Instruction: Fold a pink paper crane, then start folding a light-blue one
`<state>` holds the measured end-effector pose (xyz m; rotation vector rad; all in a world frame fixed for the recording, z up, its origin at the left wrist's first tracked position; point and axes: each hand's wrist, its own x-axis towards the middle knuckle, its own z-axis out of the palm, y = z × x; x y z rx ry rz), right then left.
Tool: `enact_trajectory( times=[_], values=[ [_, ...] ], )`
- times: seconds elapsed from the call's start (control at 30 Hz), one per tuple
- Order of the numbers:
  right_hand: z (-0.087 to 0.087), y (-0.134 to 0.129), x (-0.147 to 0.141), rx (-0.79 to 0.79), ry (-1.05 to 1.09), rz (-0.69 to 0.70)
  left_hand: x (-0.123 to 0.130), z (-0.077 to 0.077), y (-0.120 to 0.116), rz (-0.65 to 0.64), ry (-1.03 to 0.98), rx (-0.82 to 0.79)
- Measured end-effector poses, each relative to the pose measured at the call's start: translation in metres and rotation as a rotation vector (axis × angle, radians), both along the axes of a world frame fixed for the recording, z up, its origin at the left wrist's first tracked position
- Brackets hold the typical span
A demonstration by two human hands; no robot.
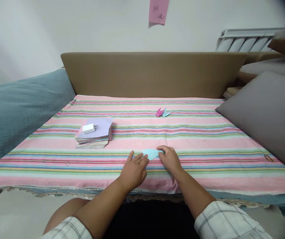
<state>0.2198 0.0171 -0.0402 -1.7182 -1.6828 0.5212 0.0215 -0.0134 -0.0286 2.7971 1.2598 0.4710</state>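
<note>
A small piece of folded light-blue paper (150,153) lies on the striped cloth in front of me. My left hand (134,169) rests at its left end with fingers stretched out and flat, the fingertips covering that tip. At the opposite end, my right hand (170,160) pinches the paper's narrow right point between thumb and forefinger. Farther back on the cloth sit a pink folded paper figure (159,112) and, touching or just beside it, a light-blue folded paper figure (165,113).
A stack of coloured paper (100,132) with a white plug adapter (89,128) on top stands at the left. The striped cloth (207,142) covers the seat. A grey cushion (269,109) and a small brown ring-like object (268,158) are at the right; a brown backrest (152,73) rises behind.
</note>
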Motion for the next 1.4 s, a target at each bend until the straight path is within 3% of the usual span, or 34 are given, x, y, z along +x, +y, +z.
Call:
enact_trajectory(
  times=[0.3,0.43,0.57,0.63,0.7,0.9,1.13,1.4],
  values=[
    [-0.003,0.008,0.015,-0.009,0.063,-0.018,-0.001,0.000,-0.001,0.007,-0.004,0.023],
    [0.001,0.001,0.010,0.256,0.035,-0.080,0.000,-0.001,-0.001,0.008,-0.014,0.016],
    [0.007,-0.017,-0.009,0.420,-0.146,0.267,0.001,0.000,-0.002,0.016,-0.027,0.005],
    [0.008,-0.024,-0.019,0.379,-0.231,0.394,0.001,0.001,-0.002,0.018,-0.035,-0.005],
    [0.008,-0.028,-0.025,0.312,-0.292,0.432,0.001,0.001,-0.003,0.020,-0.046,-0.013],
    [0.011,-0.027,-0.030,0.151,-0.379,0.385,0.002,0.002,-0.004,0.028,-0.057,-0.026],
    [0.011,-0.028,-0.033,0.082,-0.396,0.347,0.004,0.003,-0.003,0.050,-0.029,-0.018],
    [0.008,-0.029,-0.016,0.003,-0.383,0.305,0.003,0.003,-0.003,0.045,-0.026,-0.011]
  ],
)
